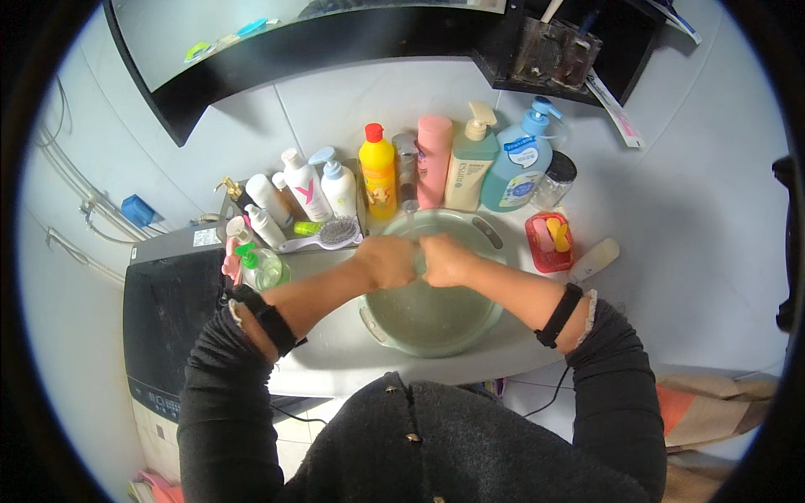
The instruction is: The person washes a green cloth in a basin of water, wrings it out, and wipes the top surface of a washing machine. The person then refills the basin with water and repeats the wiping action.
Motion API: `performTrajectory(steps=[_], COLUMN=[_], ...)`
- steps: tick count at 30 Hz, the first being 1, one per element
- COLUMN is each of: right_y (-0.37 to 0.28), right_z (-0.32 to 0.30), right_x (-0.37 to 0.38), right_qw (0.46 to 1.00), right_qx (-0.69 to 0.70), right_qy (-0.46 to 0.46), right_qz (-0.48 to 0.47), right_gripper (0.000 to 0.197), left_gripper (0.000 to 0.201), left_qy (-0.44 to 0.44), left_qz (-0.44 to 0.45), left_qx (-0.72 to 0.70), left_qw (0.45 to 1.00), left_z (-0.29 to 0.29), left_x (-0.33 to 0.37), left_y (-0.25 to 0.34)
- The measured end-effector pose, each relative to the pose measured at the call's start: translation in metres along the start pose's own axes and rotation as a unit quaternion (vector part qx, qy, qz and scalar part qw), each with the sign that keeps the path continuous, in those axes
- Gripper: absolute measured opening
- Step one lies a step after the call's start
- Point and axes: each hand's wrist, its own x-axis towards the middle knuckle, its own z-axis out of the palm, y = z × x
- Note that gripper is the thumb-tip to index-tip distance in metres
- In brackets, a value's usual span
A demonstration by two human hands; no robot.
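"Where are the hands?"

"A person's bare left hand and bare right hand come close together, low over a round, pale green plastic basin. Both look curled rather than spread, but the undersides are hidden; how tightly they close, and whether they grip anything, cannot be told."

"And the basin?"

"It sits on a glossy white countertop directly before the person's body, probably so both arms reach it evenly and any drips fall inside."

"Why the bare forearms?"

"Fuzzy charcoal sleeves end short of the wrists, a black fabric band circling each forearm beside the cuff, perhaps to hold the cloth back."

"What lines the wall?"

"A yellow plastic bottle with a red cap, a pink cylindrical bottle and a translucent blue pump bottle stand upright behind the basin, presumably within reach yet out of the arms' way. At right, a red plastic dish holds pink and yellow pieces; beside it, a small white bottle lies on its side."
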Motion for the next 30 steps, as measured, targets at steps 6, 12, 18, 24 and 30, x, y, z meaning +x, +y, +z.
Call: performTrajectory(steps=[6,12,18,24,30], right_y=[-0.008,-0.006,0.072,0.093,0.071], right_z=[0.012,0.000,0.027,0.075,0.000], right_x=[-0.007,-0.015,-0.070,-0.097,-0.084], right_qw=[0.846,0.748,0.905,0.886,0.855], right_qx=[0.495,0.636,-0.020,0.219,0.355], right_qy=[-0.088,-0.132,0.384,0.269,0.271], right_qz=[0.177,0.137,0.180,0.308,0.265], right_gripper=[0.017,0.022,0.060,0.057,0.054], left_gripper=[0.012,0.014,0.070,0.103,0.092], left_qy=[0.127,0.351,0.234,0.111,-0.075], left_qz=[0.212,0.214,-0.089,-0.233,-0.195], left_qx=[0.152,0.115,-0.340,-0.614,-0.562], left_qw=[0.957,0.904,0.906,0.746,0.800], left_z=[-0.012,0.018,0.132,0.196,0.197], left_x=[0.018,0.009,-0.077,-0.088,-0.074], left_y=[-0.024,-0.038,-0.024,-0.011,0.015])
